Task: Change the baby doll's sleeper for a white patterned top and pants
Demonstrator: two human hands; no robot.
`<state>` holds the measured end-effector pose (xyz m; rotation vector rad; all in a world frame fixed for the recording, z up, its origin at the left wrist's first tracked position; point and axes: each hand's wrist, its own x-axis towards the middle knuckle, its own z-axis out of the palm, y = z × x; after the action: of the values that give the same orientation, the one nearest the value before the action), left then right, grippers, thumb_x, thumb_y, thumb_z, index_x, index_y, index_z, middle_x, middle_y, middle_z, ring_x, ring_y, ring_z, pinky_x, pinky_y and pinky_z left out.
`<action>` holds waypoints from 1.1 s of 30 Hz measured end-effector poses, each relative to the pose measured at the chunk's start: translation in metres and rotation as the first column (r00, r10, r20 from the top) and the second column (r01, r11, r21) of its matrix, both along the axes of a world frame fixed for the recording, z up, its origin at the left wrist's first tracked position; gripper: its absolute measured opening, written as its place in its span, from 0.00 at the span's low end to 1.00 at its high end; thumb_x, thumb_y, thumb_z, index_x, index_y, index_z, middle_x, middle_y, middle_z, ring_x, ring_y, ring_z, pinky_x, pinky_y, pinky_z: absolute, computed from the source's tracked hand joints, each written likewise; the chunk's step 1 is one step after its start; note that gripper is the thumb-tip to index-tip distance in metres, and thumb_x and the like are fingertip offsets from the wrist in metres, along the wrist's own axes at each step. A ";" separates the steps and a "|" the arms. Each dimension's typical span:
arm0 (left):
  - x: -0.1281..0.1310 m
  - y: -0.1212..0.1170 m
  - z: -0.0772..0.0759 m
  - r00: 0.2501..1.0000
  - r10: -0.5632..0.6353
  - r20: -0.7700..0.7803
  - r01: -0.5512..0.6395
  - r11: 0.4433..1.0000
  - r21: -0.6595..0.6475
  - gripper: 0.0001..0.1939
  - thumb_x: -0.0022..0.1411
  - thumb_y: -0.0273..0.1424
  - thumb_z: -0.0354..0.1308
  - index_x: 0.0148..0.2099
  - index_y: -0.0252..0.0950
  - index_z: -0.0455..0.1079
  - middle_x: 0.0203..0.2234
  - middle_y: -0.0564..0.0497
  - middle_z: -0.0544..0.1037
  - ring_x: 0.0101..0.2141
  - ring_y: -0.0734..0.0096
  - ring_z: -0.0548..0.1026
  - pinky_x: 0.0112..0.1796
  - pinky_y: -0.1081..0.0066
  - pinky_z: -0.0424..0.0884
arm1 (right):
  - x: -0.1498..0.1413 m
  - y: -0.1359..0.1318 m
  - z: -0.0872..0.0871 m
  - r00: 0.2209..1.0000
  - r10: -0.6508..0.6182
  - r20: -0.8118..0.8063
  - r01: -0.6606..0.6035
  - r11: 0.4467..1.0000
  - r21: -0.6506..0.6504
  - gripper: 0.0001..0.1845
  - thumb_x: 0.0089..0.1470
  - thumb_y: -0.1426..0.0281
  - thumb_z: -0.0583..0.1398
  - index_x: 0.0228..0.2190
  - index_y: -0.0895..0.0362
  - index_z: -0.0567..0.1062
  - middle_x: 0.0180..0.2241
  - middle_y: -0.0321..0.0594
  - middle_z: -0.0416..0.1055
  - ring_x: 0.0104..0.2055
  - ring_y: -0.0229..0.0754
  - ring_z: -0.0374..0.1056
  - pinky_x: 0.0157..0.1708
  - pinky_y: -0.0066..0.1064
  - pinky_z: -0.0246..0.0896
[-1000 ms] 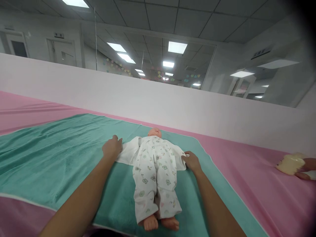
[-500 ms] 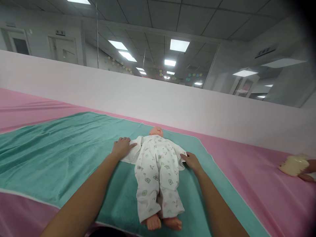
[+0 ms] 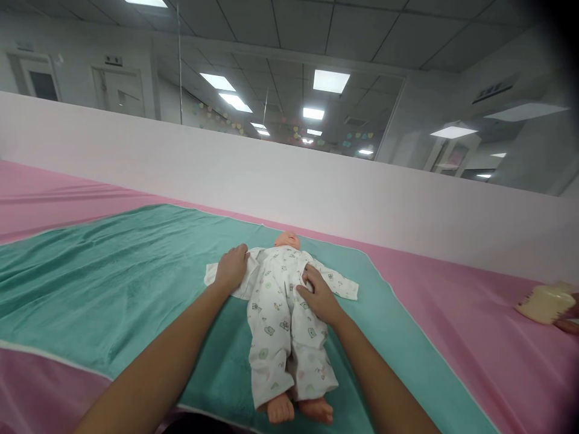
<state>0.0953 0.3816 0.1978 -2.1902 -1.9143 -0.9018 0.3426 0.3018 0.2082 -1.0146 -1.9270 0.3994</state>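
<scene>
1. On the green towel [image 3: 113,289] a doll [image 3: 287,313] is laid on its back, head away from the camera, feet bare.
2. The doll is already clothed in a printed white suit [image 3: 280,337]; both legs are covered down to the ankles.
3. The left hand [image 3: 231,269] is pressed flat, fingers spread, on the suit's left sleeve.
4. The right hand [image 3: 316,295] is laid on the suit's front, fingers curled on the fabric; a true pinch cannot be told.
5. The front appears not yet smoothed or closed, so fastening seems left.
</scene>
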 end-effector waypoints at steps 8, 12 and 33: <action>0.035 -0.027 0.015 0.870 -0.397 0.291 0.419 0.908 -0.012 0.14 0.64 0.41 0.42 0.36 0.39 0.61 0.25 0.52 0.70 0.27 0.68 0.68 0.27 0.73 0.58 | 0.009 0.015 -0.016 0.869 -0.124 -0.479 0.036 0.981 -0.188 0.15 0.56 0.57 0.49 0.31 0.54 0.67 0.37 0.38 0.67 0.42 0.41 0.63 0.45 0.34 0.58; 0.030 -0.022 0.014 0.863 -0.291 0.413 0.332 0.943 -0.031 0.20 0.64 0.45 0.38 0.36 0.37 0.64 0.27 0.49 0.72 0.29 0.67 0.70 0.29 0.72 0.62 | 0.023 0.030 -0.029 0.716 -0.311 -0.625 0.191 0.949 -0.253 0.18 0.53 0.54 0.52 0.32 0.55 0.70 0.39 0.40 0.70 0.43 0.42 0.66 0.43 0.32 0.62; 0.001 0.009 -0.017 0.968 -0.117 0.222 0.202 0.889 -0.410 0.19 0.54 0.45 0.51 0.27 0.33 0.68 0.36 0.32 0.76 0.37 0.49 0.73 0.33 0.64 0.64 | -0.021 0.043 -0.007 0.992 -0.113 -0.059 0.102 0.981 -0.167 0.18 0.54 0.55 0.53 0.42 0.48 0.72 0.59 0.36 0.55 0.62 0.47 0.47 0.58 0.44 0.45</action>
<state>0.0966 0.3909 0.1807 -2.6285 -2.2289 -0.7966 0.3220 0.3449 0.2007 -1.1910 -1.7917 0.5306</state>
